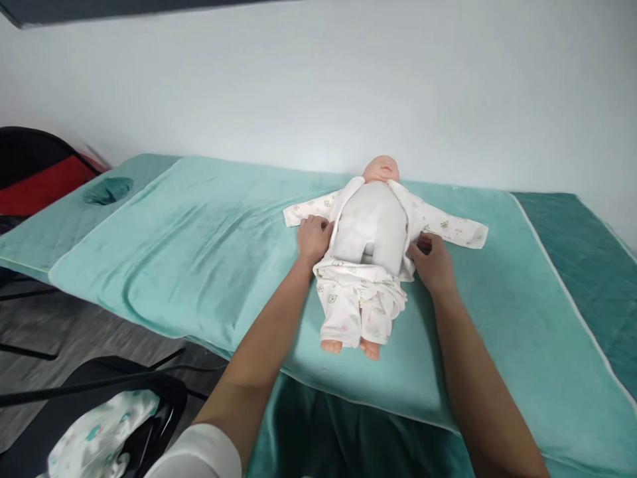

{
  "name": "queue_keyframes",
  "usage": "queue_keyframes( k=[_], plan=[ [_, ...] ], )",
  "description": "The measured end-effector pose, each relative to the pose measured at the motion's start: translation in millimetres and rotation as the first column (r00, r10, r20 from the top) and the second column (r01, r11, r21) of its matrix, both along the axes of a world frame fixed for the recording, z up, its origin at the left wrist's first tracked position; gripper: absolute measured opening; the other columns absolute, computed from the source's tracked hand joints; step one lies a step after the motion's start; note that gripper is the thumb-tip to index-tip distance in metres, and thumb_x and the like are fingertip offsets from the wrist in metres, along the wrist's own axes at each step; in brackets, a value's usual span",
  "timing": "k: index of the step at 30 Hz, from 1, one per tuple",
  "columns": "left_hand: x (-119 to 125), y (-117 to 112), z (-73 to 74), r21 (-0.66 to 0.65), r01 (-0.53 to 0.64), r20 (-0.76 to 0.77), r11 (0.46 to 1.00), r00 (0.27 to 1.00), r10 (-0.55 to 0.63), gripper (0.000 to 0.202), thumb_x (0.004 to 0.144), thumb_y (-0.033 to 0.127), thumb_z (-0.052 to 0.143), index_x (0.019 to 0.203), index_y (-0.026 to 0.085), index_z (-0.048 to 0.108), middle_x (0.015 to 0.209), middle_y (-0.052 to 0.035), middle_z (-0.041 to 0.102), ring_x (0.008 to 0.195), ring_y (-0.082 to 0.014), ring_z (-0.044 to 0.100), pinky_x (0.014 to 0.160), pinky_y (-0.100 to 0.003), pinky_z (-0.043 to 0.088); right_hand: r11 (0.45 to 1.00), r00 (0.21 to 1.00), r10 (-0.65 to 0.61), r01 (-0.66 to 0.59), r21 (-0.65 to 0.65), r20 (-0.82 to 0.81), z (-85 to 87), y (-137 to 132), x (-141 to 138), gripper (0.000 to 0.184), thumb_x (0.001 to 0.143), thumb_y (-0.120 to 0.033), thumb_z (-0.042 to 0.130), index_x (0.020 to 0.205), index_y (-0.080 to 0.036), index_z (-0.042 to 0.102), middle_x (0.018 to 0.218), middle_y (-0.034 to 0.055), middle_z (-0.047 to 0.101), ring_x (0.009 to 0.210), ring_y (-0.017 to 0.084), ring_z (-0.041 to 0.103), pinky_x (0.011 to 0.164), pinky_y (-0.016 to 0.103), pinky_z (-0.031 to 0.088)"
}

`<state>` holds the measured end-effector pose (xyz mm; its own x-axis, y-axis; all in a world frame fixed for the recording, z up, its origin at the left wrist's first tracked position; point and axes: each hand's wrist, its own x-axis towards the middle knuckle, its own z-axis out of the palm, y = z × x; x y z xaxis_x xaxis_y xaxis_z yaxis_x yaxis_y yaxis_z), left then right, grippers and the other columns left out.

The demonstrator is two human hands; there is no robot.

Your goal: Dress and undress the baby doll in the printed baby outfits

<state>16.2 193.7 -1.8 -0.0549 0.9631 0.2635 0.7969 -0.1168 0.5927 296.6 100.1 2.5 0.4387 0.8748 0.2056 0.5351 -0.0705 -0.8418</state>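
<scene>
A baby doll (382, 168) lies on its back, head toward the wall and feet toward me. Its white printed baby shirt (450, 226) is spread apart at the front, baring the pale cloth torso, with both sleeves stretched out sideways. White printed baby pants (343, 312) are bunched below the torso, and the feet stick out of the legs. At the shirt's left side, my left hand (313, 240) is closed with its fingertips on the edge. On the opposite side, my right hand (434, 264) pinches the shirt's other edge between thumb and fingers.
Under the doll is a padded bed with a teal cover (199, 232) and a face hole (108, 191) at its left end. A white wall (318, 86) stands behind. Lower left, a black chair (94, 372) holds a white printed cloth (102, 435); a red-and-black chair (44, 179) stands farther back.
</scene>
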Motion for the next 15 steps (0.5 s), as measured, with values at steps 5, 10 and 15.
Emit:
queue_keyframes(
  k=[5, 10, 15],
  plan=[
    [-4.3, -2.9, 2.1, -0.005, 0.018, 0.331, 1.000, 0.944, -0.015, 0.023, 0.097, 0.037, 0.056, 0.079, 0.023, 0.052, 0.076, -0.0005, 0.058, 0.076, -0.0184, 0.052, 0.076, -0.031, 0.039, 0.994, 0.995, -0.060, 0.067, -0.082, 0.081, 4.9, 2.2, -2.3, 0.038, 0.074, -0.048, 0.070, 0.099, -0.020, 0.063, 0.081, 0.0023, 0.065, 0.073, 0.020, 0.057, 0.070, 0.035, 0.044],
    [-12.7, -5.7, -2.7, 0.073, -0.061, 0.780, 0.995, 0.626, -0.019, 0.019, 0.093, 0.028, 0.063, 0.082, 0.020, 0.050, 0.076, 0.0041, 0.049, 0.071, -0.0108, 0.046, 0.070, -0.023, 0.037, 0.993, 0.988, -0.107, 0.112, 0.041, -0.111, 7.3, -3.1, -0.4, 0.033, 0.070, -0.045, 0.070, 0.088, -0.020, 0.060, 0.075, -0.0020, 0.057, 0.065, 0.015, 0.049, 0.062, 0.030, 0.039],
    [-27.2, -9.2, -4.1, 0.059, -0.234, 0.871, 0.970, 0.486, 0.064, 0.013, 0.087, 0.018, 0.066, 0.089, 0.019, 0.054, 0.082, 0.0036, 0.052, 0.077, -0.0095, 0.050, 0.077, -0.021, 0.040, 0.947, 0.941, -0.258, 0.292, 0.136, -0.221, 1.7, -26.6, 21.9, 0.038, 0.073, -0.040, 0.066, 0.103, -0.020, 0.055, 0.074, -0.0059, 0.047, 0.061, 0.013, 0.043, 0.056, 0.027, 0.034]
  ],
)
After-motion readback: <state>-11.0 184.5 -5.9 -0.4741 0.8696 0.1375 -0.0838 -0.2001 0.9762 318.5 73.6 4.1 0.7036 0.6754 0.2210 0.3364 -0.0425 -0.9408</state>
